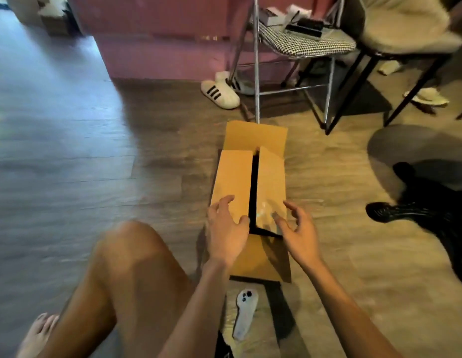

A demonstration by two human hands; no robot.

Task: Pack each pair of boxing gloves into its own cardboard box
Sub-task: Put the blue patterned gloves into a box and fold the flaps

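Cardboard box [244, 182] lies on the wooden floor [95, 164], straight ahead of a seated person's bare knee [126, 244]. It is long, narrow and plain tan. Its two long top flaps are folded nearly shut, leaving a dark slit down the middle; the far end flap stands open, and the near end flap lies folded outward toward the person. Something shiny, perhaps clear plastic, shows at the near right of the slit; whether gloves are inside cannot be told.

Left hand [226, 226] rests on the left flap at the box's near end, fingers spread and flat, holding nothing. Right hand [298, 231] hovers just beside the right flap, fingers open and loosely curled, grip empty.

Judging from this, the step is closing the flaps. To do it well, press both long flaps down evenly, keep the shiny material tucked under, then fold in the ends.

Nearer than the box, a white handheld controller [244, 313] lies on the floor. Beyond the box stand a metal chair [289, 47] and white slippers [221, 94].
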